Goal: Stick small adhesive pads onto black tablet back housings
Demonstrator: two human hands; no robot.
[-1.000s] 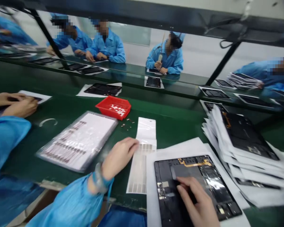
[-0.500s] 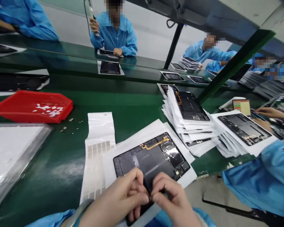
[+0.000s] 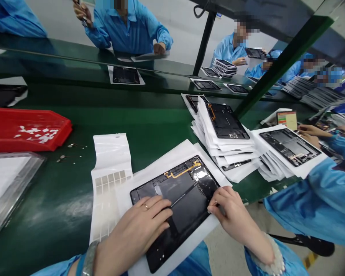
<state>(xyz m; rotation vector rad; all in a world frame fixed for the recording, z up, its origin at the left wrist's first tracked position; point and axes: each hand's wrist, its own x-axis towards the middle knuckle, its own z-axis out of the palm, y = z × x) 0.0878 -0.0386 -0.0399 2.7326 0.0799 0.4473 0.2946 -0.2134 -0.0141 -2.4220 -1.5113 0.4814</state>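
Note:
In front of me a black tablet housing (image 3: 184, 211) lies at a slant on white paper (image 3: 158, 165). An orange flex cable (image 3: 184, 171) runs along its far edge. My left hand (image 3: 143, 222) rests flat across the housing's left part, its fingers stretched out. At the right edge of the housing my right hand (image 3: 230, 211) has thumb and fingers pinched together; whatever is between the fingertips is too small or hidden to make out. Left of the housing lies a white sheet of pale square stickers (image 3: 109, 184).
A red tray (image 3: 57, 130) with white scraps stands at left, above a clear plastic sleeve (image 3: 25, 180). Stacked housings on paper (image 3: 230, 122) stand beyond my right hand, another housing (image 3: 290, 145) beside them. Co-workers in blue sit opposite and at right, near a green post (image 3: 284, 65).
My hands were together, pinching over the housing's near edge; now they are apart. The left has flattened onto the housing, the right has moved to its right edge. The view has shifted.

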